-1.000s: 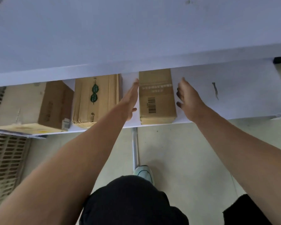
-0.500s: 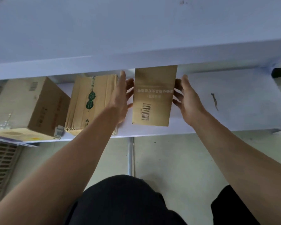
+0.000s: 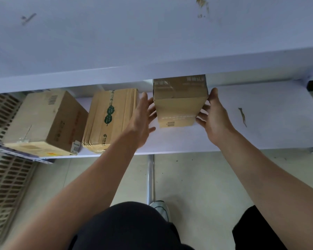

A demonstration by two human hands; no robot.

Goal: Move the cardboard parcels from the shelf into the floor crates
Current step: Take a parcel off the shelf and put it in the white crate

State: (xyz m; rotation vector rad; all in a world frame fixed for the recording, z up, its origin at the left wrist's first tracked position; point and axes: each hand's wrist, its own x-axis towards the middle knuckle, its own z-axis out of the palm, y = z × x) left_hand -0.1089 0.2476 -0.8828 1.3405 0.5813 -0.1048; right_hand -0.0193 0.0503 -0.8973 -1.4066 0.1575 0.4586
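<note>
The cardboard parcel (image 3: 180, 103) sat between the two hands over the middle of the shelf (image 3: 260, 132), its long axis running near to far and its far end tucked beneath the board above. The left hand (image 3: 143, 116) and right hand (image 3: 212, 114) pressed its left and right sides with spread, mostly straight fingers. The slatted crate (image 3: 5, 177) lay low and well to the left, on the left hand's side, so the carry would probably swing leftward and down.
</note>
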